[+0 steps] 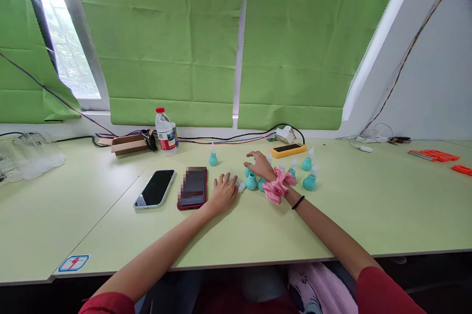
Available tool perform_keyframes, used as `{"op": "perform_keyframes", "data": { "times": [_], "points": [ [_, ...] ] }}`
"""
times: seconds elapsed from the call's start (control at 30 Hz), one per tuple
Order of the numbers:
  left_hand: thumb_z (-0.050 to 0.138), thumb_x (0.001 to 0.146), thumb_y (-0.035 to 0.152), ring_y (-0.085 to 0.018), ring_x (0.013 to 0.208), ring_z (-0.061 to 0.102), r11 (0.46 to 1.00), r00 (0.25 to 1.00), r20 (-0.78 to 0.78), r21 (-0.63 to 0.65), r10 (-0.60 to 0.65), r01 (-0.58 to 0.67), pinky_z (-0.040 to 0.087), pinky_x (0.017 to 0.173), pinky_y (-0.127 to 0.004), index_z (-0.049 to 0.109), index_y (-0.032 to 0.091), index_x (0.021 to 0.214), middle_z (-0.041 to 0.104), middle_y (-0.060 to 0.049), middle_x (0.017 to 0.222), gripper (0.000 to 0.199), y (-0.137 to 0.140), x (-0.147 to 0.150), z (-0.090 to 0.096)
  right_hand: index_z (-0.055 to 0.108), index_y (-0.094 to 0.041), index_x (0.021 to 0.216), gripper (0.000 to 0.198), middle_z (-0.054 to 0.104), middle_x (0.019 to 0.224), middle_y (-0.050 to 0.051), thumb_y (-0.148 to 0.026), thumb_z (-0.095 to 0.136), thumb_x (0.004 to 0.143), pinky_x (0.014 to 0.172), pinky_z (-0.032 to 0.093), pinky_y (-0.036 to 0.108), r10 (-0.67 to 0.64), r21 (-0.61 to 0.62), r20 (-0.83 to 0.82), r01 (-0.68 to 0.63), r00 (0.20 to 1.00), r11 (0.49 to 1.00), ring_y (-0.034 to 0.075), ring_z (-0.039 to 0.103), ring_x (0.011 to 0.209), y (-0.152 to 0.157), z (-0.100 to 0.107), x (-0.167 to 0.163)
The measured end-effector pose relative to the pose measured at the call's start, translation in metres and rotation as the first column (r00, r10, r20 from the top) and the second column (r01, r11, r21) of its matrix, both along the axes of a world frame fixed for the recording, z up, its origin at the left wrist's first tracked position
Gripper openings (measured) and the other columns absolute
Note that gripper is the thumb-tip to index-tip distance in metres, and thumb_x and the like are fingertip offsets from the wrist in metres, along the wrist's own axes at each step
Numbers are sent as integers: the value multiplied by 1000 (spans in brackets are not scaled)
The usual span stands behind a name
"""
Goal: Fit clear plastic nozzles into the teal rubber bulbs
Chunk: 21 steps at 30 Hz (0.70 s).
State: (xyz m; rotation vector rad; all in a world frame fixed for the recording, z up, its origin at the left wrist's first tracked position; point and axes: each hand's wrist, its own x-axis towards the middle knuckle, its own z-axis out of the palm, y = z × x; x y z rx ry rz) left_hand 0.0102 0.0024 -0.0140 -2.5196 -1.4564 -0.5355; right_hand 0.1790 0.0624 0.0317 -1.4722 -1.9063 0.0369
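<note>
My left hand (224,193) lies low on the table, fingers spread, its fingertips beside a small cluster of translucent pieces (240,186). I cannot make out whether it touches them. My right hand (260,165) reaches over a group of small teal squeeze bulbs, its fingers apart and nothing visible in them. Under its palm sits a teal bulb with an open neck (251,182). To the right stand bulbs with clear nozzles, among them a teal bulb (309,181). One more nozzled bulb (213,157) stands alone farther back. The pink scrunchie (277,186) on my right wrist partly covers the group.
Left of my hands lie a red-edged phone (192,188) and a pale-cased phone (155,189). Behind are a water bottle (165,133), a cardboard box (129,144), cables and a yellow power strip (288,150). Orange tools (438,155) lie far right.
</note>
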Motion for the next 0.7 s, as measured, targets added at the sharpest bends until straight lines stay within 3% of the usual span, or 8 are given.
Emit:
{"op": "perform_keyframes", "data": {
  "times": [0.07, 0.13, 0.2, 0.33, 0.47, 0.7],
  "points": [
    [28, 83, 24, -28, 111, 28, 1000, 1000, -10, -10, 26, -27, 30, 83, -49, 31, 23, 122, 33, -12, 123, 39, 0, 1, -1, 51, -15, 95, 29, 49, 97, 9, -24, 51, 68, 81, 35, 33, -16, 209, 1, 15, 1000, 978, 20, 45, 92, -11, 7, 4],
    [27, 83, 26, -28, 111, 27, 999, 1000, 3, -21, 27, -26, 30, 83, -50, 30, 27, 123, 32, -10, 124, 39, -2, 2, 0, 50, -15, 96, 28, 45, 102, 10, -23, 49, 70, 84, 33, 38, -73, 423, 15, 60, 997, 904, 23, 40, 98, -22, 12, 10],
    [24, 85, 31, -28, 111, 27, 1000, 1000, 26, -26, 3, -2, 29, 83, -52, 31, 31, 122, 32, -9, 124, 38, -4, 3, 1, 50, -15, 96, 27, 41, 108, 12, -23, 49, 70, 86, 30, 41, -155, 521, 47, 108, 987, 847, 26, 35, 103, -29, 13, 18],
    [23, 84, 37, -30, 111, 25, 998, 999, 24, -46, -37, 38, 27, 82, -55, 35, 37, 119, 32, -7, 123, 36, -8, 3, 4, 51, -14, 92, 28, 39, 110, 12, -23, 52, 66, 82, 31, 42, -284, 499, 131, 184, 950, 847, 28, 33, 101, -29, 3, 33],
    [26, 84, 37, -29, 109, 26, 999, 999, 27, -37, -19, 20, 28, 82, -54, 38, 37, 117, 34, -7, 120, 35, -7, 3, 3, 51, -14, 90, 26, 45, 101, 11, -15, 49, 65, 80, 32, 40, -328, 477, 179, 210, 928, 854, 25, 39, 91, -21, -7, 41],
    [30, 82, 39, -28, 108, 27, 1000, 999, 32, 4, -16, 16, 28, 83, -51, 42, 33, 113, 35, -7, 118, 34, -4, 5, 1, 47, -16, 84, 23, 47, 91, 8, -8, 43, 64, 75, 36, 34, -219, 581, -58, 212, 974, 786, 21, 42, 89, -23, -2, 40]
  ]
}}
